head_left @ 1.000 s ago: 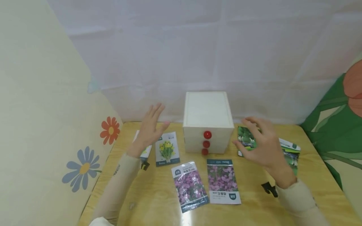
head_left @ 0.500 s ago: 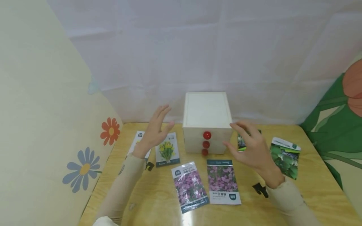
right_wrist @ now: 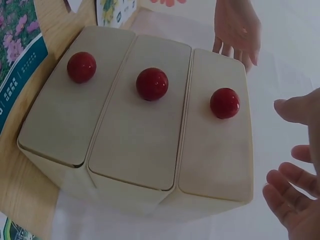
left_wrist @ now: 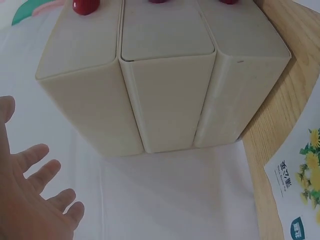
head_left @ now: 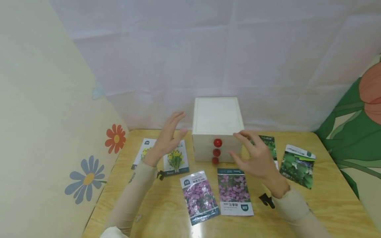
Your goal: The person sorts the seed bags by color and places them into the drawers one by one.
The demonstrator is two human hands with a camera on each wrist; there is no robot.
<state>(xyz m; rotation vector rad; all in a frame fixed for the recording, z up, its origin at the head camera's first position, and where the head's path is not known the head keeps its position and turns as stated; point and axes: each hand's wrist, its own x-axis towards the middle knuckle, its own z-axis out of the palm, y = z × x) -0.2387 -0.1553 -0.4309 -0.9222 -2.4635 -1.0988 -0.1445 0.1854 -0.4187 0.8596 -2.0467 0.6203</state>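
A white three-drawer box point(head_left: 218, 115) with a red knob on each drawer stands at the back of the table, its drawers closed. My left hand point(head_left: 168, 140) hovers left of it with fingers extended, over the yellow-flower packets. On the other side, my right hand point(head_left: 257, 158) is held near the box's front right corner, thumb and fingers spread apart. In the right wrist view, a gap shows between my right hand point(right_wrist: 297, 185) and the top drawer's red knob point(right_wrist: 225, 103). The left wrist view has my left hand point(left_wrist: 37, 195) apart from the box's side point(left_wrist: 170, 100). Neither hand holds anything.
Two pink-flower seed packets point(head_left: 200, 198) point(head_left: 234, 191) lie in front of the box. Yellow-flower packets point(head_left: 175, 158) point(head_left: 144, 152) lie to its left. Green packets point(head_left: 297, 165) point(head_left: 269, 145) lie to the right, one partly covered by my right hand. A white cloth point(head_left: 166, 66) hangs behind.
Both hands have moved inward toward the box, the right one leftward and the left one rightward. More of the packets beneath them now shows. The box and packets stay in place.
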